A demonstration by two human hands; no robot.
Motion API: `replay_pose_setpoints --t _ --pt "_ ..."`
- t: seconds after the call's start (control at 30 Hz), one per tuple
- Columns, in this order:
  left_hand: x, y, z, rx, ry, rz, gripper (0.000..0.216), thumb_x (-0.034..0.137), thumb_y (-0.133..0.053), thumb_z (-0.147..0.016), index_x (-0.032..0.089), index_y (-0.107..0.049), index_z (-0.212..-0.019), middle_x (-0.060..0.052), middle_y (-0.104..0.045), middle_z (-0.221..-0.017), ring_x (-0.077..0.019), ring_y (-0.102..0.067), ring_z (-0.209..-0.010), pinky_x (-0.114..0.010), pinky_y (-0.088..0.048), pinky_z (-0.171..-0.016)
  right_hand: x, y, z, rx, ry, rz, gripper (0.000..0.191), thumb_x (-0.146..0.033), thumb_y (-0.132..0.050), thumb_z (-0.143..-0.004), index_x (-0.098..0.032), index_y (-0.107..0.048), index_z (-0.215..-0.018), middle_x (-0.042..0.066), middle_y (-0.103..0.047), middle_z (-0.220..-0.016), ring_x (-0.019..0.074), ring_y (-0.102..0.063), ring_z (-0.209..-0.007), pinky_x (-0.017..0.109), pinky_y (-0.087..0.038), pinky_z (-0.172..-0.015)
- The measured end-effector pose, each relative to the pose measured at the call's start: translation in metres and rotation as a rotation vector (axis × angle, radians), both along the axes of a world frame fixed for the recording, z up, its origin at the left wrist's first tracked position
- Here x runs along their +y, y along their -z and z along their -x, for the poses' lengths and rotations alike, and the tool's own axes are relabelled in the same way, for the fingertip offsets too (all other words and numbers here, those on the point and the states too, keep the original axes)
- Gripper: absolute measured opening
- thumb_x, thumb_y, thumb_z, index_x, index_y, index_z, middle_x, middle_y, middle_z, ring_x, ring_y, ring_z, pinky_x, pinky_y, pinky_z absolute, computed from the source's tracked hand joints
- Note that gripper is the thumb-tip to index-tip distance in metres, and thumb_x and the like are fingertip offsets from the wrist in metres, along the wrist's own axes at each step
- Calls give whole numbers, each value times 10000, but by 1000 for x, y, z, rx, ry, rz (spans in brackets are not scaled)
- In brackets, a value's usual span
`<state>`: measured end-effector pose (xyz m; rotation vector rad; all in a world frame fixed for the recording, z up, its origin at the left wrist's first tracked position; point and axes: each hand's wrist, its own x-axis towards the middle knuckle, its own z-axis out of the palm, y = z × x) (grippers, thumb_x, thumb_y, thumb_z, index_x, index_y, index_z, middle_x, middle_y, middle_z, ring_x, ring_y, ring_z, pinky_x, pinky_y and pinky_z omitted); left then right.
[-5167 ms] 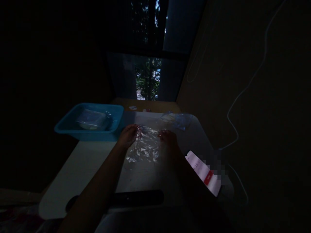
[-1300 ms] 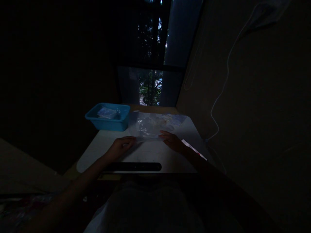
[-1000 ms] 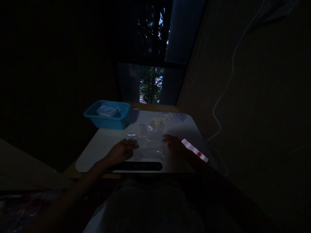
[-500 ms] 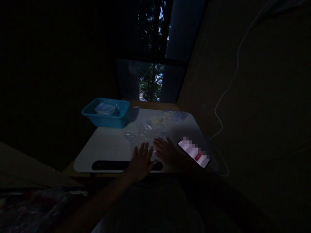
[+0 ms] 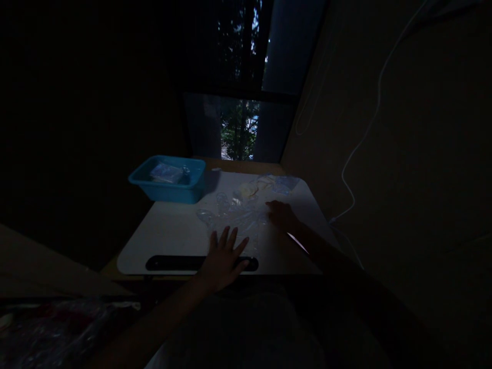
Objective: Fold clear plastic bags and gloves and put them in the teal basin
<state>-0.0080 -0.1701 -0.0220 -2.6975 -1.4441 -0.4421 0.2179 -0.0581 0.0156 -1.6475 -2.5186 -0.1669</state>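
Note:
A clear, crumpled plastic bag (image 5: 236,215) lies on the white table (image 5: 165,230). My left hand (image 5: 223,259) rests flat on the bag's near part, fingers spread and holding nothing. At the bag's right edge, my right hand (image 5: 282,215) has its fingers curled in, and they seem to pinch the film, with creases running toward them. Darkness makes the fingertips hard to see. Just beyond the bag are pale, roundish flat pieces (image 5: 249,190) and another clear plastic bag (image 5: 286,184).
A blue basin (image 5: 172,192) with a clear-wrapped packet (image 5: 166,173) in it stands at the table's back left. A lit phone (image 5: 298,242) lies partly under my right forearm. A white cable (image 5: 348,164) hangs along the right wall. A black slot (image 5: 175,263) runs along the near edge.
My right hand has moved right and away from me, from lying flat on the bag to curled at its right edge. My forearm now covers most of the phone. My left hand stays about in place.

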Motion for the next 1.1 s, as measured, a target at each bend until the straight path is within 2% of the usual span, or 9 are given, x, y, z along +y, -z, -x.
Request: replay_pose_setpoints --t 0.07,0.17,0.33,0.5,0.7,0.87,0.93,1.0,1.1 --pt "0 1 1 7 7 -29 536 495 -334 -840 283 -314 -1332 -130 -243 -1423 -354 -152 -1303 -598 -140 -982 5 -7 -3 -9 103 106 345 -271 -460 -774 -199 -560 -1097 103 -588 -1101 226 -537 -1003 348 -395 -836" --pt "1 2 1 43 14 -44 535 498 -308 -849 286 -291 -1340 -111 -253 -1423 -332 -176 -1302 -562 -172 -994 8 -12 -1 17 176 217 300 -348 -522 -722 -230 -605 -985 43 -619 -1017 198 -564 -927 315 -409 -781" --pt "0 -1 0 80 -6 -20 545 517 -283 -848 285 -290 -1340 -120 -273 -1413 -346 -188 -1295 -559 -207 -979 11 -10 10 129 216 306 168 -274 -538 -706 -209 -637 -826 20 -652 -931 158 -578 -861 227 -396 -702" --pt "0 -1 0 76 -8 -24 541 508 -295 -847 283 -297 -1339 -120 -279 -1410 -343 -192 -1295 -555 -205 -980 12 -10 9 221 172 161 176 -199 -451 -752 -179 -614 -813 22 -658 -826 131 -575 -762 219 -374 -679" --pt "1 2 1 76 -6 -22 557 527 -293 -839 287 -287 -1342 -109 -278 -1414 -338 -193 -1294 -557 -190 -982 17 -10 -2 -12 -39 -127 252 -109 -410 -751 -165 -587 -922 75 -614 -919 200 -503 -907 331 -314 -813" --pt "0 2 1 71 -4 -22 548 514 -295 -844 295 -274 -1346 -104 -256 -1423 -346 -175 -1297 -568 -189 -979 19 -14 -6 -26 107 -180 331 -110 -380 -771 -147 -561 -1046 114 -585 -1015 238 -495 -945 368 -331 -805" --pt "0 1 1 74 3 -20 536 503 -293 -849 304 -269 -1346 -93 -248 -1428 -342 -166 -1300 -578 -178 -980 13 -14 -3 1 60 -144 375 -115 -367 -780 -116 -531 -1118 128 -568 -1100 231 -492 -1003 360 -333 -856" --pt "0 0 1 75 9 -20 535 501 -295 -849 304 -271 -1346 -89 -255 -1425 -338 -164 -1301 -577 -170 -985 2 -10 1 21 -79 -120 404 -141 -349 -805 -97 -490 -1182 136 -528 -1194 214 -462 -1087 347 -305 -933" --pt "0 0 1 76 11 -23 546 518 -300 -840 308 -273 -1344 -85 -278 -1416 -342 -181 -1295 -571 -182 -982 -14 5 8 -8 -313 -76 436 -257 -317 -860 -150 -410 -1272 109 -444 -1306 203 -345 -1230 374 -241 -1007"
